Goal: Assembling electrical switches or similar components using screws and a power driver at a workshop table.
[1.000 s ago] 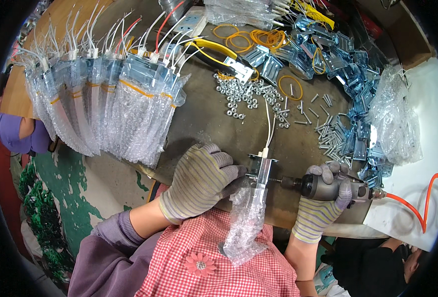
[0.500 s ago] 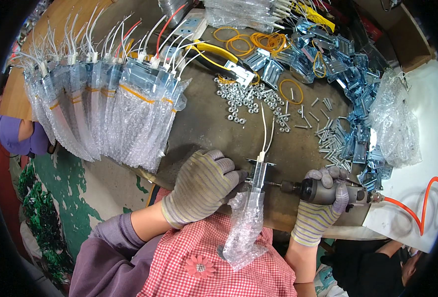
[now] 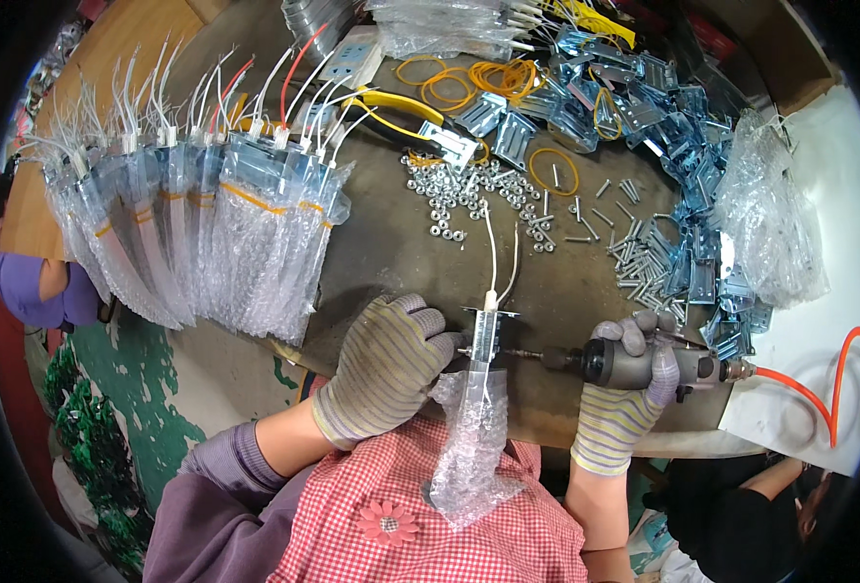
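Note:
My left hand (image 3: 386,364), in a grey-and-yellow striped glove, is closed, its fingertips at the left side of a metal bracket (image 3: 484,335). What sits right between those fingertips is partly hidden. Two white wires (image 3: 494,251) rise from the bracket, and a bubble-wrapped strip (image 3: 474,437) hangs below it onto my checked apron. Wrapped round a dark air screwdriver (image 3: 613,363), my gloved right hand (image 3: 634,364) holds it level. Its thin bit (image 3: 522,353) points left at the bracket's right side; whether it touches cannot be told.
Finished-looking wrapped bundles (image 3: 265,243) fan out at left. Loose nuts (image 3: 449,194), screws (image 3: 639,262), yellow-handled pliers (image 3: 420,112) and rubber bands (image 3: 503,83) lie beyond my hands. Blue-silver brackets (image 3: 697,185) pile up at right. An orange hose (image 3: 799,389) trails from the screwdriver.
The whole view has shifted slightly left. The screwdriver has drawn back a little to the right, and more of its bit shows beside the bracket. My left hand keeps its hold.

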{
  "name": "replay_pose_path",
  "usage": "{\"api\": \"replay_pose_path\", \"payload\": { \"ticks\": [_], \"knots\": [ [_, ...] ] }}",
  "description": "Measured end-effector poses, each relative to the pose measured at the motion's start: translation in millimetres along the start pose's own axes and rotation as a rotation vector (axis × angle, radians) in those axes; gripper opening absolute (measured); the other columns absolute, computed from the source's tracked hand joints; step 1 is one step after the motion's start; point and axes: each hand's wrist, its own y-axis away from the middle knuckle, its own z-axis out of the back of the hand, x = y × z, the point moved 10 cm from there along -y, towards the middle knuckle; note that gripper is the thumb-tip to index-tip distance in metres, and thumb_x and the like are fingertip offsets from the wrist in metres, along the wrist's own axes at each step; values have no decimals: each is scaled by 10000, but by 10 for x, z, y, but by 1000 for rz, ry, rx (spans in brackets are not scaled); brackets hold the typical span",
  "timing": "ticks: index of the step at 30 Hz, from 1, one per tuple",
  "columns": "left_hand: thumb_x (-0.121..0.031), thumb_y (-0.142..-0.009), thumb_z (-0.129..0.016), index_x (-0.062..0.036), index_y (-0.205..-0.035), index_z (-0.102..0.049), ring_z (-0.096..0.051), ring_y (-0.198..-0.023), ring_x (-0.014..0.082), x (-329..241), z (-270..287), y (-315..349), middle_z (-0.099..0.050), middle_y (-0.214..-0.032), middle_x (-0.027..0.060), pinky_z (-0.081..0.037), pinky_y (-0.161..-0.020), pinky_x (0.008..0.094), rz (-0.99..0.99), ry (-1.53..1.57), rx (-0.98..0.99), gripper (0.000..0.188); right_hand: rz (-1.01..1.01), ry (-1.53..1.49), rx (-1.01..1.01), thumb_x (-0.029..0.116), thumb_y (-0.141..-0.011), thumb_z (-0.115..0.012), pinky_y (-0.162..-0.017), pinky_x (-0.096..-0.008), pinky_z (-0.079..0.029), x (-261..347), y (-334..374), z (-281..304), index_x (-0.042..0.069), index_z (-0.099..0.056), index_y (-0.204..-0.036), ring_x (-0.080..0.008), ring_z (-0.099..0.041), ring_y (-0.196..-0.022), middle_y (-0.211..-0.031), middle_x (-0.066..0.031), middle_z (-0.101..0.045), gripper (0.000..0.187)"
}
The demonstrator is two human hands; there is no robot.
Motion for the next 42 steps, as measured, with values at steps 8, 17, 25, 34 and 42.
{"api": "replay_pose_path", "payload": {
  "ticks": [8, 17, 25, 34, 42],
  "knots": [
    [-229, -744, -594, -58, -867, -688, -581, -825, 271, 19, -70, 30, -605, -825, 82, -467, -714, 406, 14, -18, 36, 231, 14, 106, 25, 155, -865, -687, -914, -374, -444, -21, -12, 41, 82, -570, -1214, -135, -564, -859, -1048, -67, -616, 376],
    [-167, -812, -592, -25, -944, -680, -613, -763, 305, 180, 189, -49, -638, -793, 111, -497, -718, 413, 305, 284, 145, 213, 0, 62, 21, 170, -884, -659, -928, -376, -438, -27, -31, 57, 57, -525, -1303, -139, -567, -867, -1078, -88, -619, 454],
    [-384, -815, -713, -26, -1080, -662, -663, -751, 281, 166, -314, 46, -685, -829, 163, -508, -757, 369, 532, 713, 468, 448, -8, 86, 2, 137, -877, -639, -919, -383, -439, -81, -8, -4, 94, -552, -1147, -142, -558, -828, -1027, -77, -618, 287],
    [-407, -835, -724, 32, -1058, -643, -671, -702, 288, 138, -164, 79, -681, -795, 190, -519, -721, 382, 546, 614, 552, 498, -36, 10, 28, 144, -860, -669, -912, -390, -451, -78, -36, -31, 119, -534, -1149, -149, -564, -829, -986, -47, -611, 320],
    [-203, -716, -629, -165, -984, -703, -593, -1068, 162, -950, 399, 155, -662, -1009, -7, -433, -993, 352, -569, -166, -91, 280, -43, 27, 12, 191, -856, -701, -886, -390, -473, -43, -76, -56, 110, -551, -1156, -157, -574, -827, -974, -56, -611, 345]
  ]
}}
